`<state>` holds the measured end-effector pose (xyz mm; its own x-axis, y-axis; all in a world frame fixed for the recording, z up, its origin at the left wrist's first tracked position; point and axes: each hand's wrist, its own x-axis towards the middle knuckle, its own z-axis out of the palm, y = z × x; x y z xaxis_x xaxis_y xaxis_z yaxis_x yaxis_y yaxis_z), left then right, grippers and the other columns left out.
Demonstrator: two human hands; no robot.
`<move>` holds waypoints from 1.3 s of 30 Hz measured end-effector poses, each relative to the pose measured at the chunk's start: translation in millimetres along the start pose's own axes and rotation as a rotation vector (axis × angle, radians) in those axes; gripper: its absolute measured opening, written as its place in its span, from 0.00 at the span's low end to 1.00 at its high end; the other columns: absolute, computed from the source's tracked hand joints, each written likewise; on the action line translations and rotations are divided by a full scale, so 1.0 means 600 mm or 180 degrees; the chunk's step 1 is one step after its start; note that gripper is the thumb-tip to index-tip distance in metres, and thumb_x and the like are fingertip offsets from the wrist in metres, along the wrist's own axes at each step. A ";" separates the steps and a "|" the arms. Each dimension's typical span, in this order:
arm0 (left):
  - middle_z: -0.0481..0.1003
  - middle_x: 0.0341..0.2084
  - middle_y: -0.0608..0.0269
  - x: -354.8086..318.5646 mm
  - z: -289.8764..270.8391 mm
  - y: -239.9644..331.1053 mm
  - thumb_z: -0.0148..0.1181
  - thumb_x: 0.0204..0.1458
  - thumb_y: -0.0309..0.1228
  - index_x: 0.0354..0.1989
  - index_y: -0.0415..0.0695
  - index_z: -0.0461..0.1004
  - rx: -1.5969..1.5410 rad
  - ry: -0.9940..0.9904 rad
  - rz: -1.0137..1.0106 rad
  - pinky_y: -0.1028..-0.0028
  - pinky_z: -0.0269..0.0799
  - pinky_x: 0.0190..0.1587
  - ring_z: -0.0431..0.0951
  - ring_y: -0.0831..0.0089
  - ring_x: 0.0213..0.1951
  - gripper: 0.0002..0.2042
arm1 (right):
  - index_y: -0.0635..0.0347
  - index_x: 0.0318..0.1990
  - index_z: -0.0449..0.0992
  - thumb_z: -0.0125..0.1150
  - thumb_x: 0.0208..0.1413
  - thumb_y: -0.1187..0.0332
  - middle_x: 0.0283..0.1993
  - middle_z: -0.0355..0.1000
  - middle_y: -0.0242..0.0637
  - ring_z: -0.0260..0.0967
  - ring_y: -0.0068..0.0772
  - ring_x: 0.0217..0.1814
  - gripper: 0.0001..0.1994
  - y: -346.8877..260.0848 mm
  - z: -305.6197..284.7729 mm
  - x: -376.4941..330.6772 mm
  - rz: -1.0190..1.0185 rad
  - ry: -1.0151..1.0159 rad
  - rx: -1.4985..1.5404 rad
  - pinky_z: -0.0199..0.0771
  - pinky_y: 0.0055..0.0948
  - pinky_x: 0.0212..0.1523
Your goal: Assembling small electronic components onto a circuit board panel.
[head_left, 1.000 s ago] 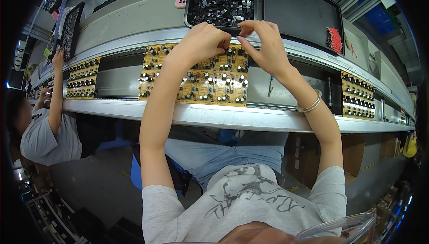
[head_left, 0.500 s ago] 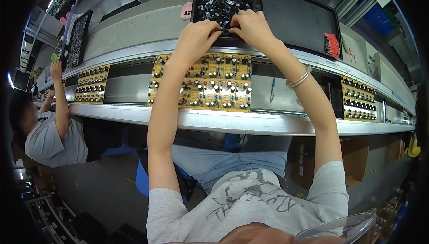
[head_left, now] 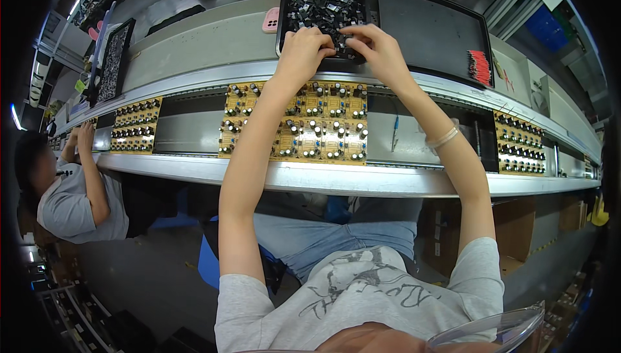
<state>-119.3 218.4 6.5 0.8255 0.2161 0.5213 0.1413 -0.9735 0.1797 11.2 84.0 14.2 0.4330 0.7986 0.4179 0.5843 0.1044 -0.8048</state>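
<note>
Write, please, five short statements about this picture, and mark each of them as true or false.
1. The left hand and the right hand are both at the tray of black parts. True.
2. The pink phone lies to the right of that tray. False: the pink phone lies to its left.
3. The red parts lie in the larger, dark tray. True.
4. The circuit board below the hands is bare. False: the circuit board carries many small components.
5. A bracelet is on the right arm. True.
</note>
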 end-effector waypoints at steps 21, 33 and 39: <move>0.76 0.31 0.64 -0.019 -0.096 0.039 0.57 0.53 0.30 0.37 0.41 0.74 -0.3400 -0.1073 -0.1256 0.83 0.64 0.31 0.68 0.84 0.28 0.07 | 0.68 0.41 0.78 0.60 0.50 0.75 0.36 0.77 0.43 0.77 0.29 0.37 0.10 -0.070 -0.077 -0.127 0.1214 -0.1267 0.1712 0.75 0.23 0.43; 0.74 0.38 0.59 -0.024 -0.099 0.058 0.59 0.50 0.25 0.48 0.37 0.68 -0.3973 -0.1652 -0.0954 0.79 0.72 0.41 0.76 0.78 0.37 0.17 | 0.62 0.27 0.78 0.65 0.44 0.70 0.25 0.71 0.36 0.71 0.32 0.27 0.06 -0.078 -0.043 -0.149 0.0254 -0.1275 -0.0299 0.70 0.27 0.30; 0.77 0.30 0.61 -0.027 -0.106 0.062 0.64 0.45 0.23 0.47 0.37 0.68 -0.3742 -0.2007 -0.1012 0.80 0.73 0.39 0.77 0.79 0.33 0.20 | 0.63 0.28 0.76 0.64 0.45 0.72 0.26 0.71 0.36 0.71 0.30 0.27 0.05 -0.071 -0.027 -0.154 -0.0145 -0.1370 -0.0644 0.71 0.27 0.28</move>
<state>-162.0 183.3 57.7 0.9959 0.0382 -0.0824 0.0881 -0.1840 0.9790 -42.4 -4.0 16.5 0.1052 0.9733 0.2039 0.7365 0.0615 -0.6737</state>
